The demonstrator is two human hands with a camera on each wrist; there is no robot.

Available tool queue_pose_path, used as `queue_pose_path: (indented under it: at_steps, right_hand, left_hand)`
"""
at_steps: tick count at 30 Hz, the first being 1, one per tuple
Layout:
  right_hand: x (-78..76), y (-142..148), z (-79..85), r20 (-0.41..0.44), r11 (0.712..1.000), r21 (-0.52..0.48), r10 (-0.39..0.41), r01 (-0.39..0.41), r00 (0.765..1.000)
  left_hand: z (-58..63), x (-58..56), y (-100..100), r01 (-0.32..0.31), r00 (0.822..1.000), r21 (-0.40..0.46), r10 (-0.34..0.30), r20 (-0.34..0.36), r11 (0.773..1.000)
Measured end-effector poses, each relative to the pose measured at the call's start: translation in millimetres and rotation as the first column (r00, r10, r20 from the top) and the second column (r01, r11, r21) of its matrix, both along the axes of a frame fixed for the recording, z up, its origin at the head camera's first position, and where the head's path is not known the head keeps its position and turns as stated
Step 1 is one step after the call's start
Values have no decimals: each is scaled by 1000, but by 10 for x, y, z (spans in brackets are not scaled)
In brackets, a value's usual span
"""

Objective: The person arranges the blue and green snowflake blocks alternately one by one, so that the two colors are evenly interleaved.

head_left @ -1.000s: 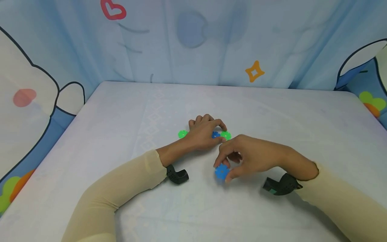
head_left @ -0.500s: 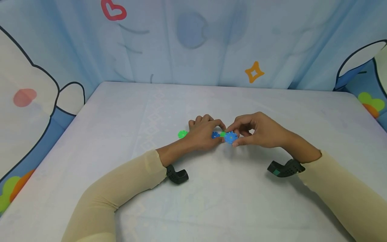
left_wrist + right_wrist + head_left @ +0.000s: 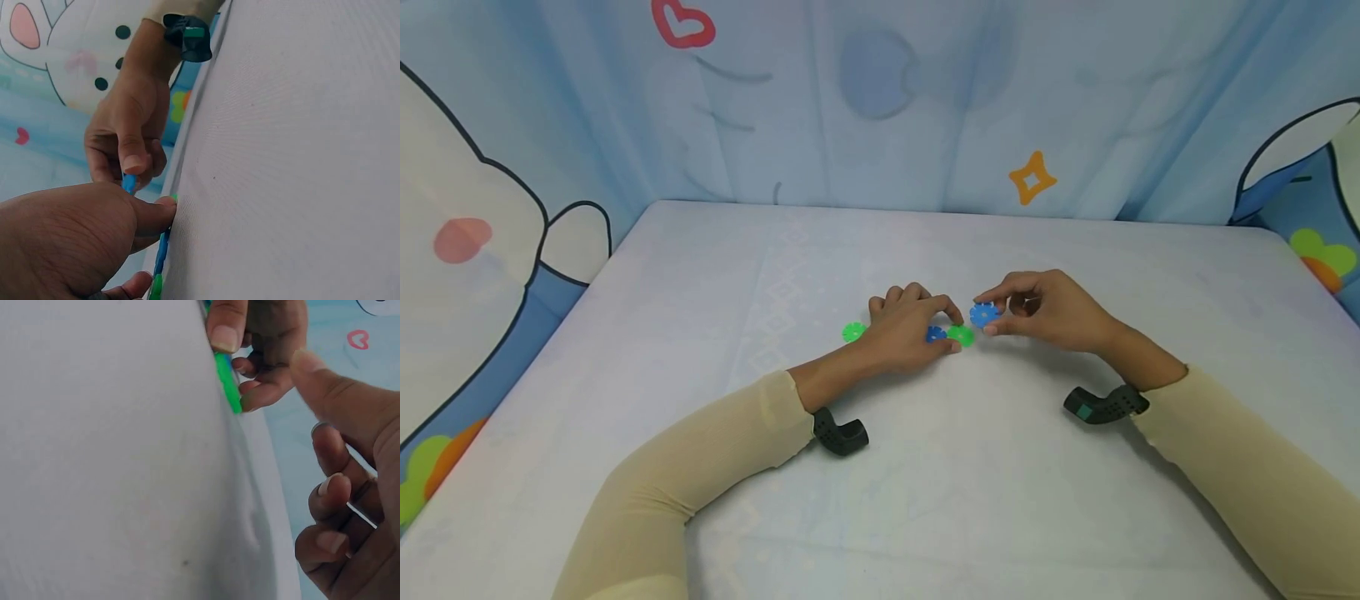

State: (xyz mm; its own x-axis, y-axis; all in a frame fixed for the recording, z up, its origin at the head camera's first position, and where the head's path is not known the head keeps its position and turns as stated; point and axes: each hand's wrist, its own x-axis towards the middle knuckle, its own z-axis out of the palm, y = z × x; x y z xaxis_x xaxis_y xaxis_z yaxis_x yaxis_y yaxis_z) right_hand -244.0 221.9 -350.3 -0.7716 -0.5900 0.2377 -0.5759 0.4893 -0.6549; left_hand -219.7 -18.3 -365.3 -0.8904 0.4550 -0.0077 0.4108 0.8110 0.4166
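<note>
Head view, right hand: my right hand (image 3: 1051, 310) pinched a small blue plastic gear-shaped disc (image 3: 982, 314) between thumb and forefinger, lifted just above the white cloth-covered table (image 3: 1075, 500), right beside my other hand.
Head view, left hand: my left hand (image 3: 910, 329) sat curled on the table, fingertips pressing down on a joined pair of flat pieces, a darker blue plastic gear disc (image 3: 935, 334) and a green plastic gear disc (image 3: 960, 336) touching each other.
Head view, extras: a second green gear-shaped disc (image 3: 852, 332) lay loose just on the far side of my left hand, and the pale blue cartoon curtain (image 3: 880, 100) hung behind the table.
Left wrist view: my thumb (image 3: 147, 215) was down on the edge-on blue and green pieces (image 3: 161, 250) against the cloth, with my right hand (image 3: 128, 134) beyond it holding its blue disc (image 3: 129, 182) by the rim.
Right wrist view: my right-hand fingers (image 3: 337, 487) were curled in; the disc they held was out of sight here. Across from them my left hand (image 3: 262, 337) pinned the green disc (image 3: 227, 384) flat to the table.
</note>
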Motion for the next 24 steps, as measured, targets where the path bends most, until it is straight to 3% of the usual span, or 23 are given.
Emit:
queue_pose_path:
  at_steps: [5,13,24]
  right_hand:
    - [-18,6,-50,11,993,99,-61,60,998]
    - [-58,20,-110,36,984,166,-69,62,997]
    - [-28,-15,-48,30,960,271,-87,76,996]
  left_hand:
    - [0,-1,-3,3,1000,6,-3,1,1000]
    - [1,5,-8,-1,1000,16,1,-5,1000]
    - [16,5,1,-13,1000,-3,13,2,1000]
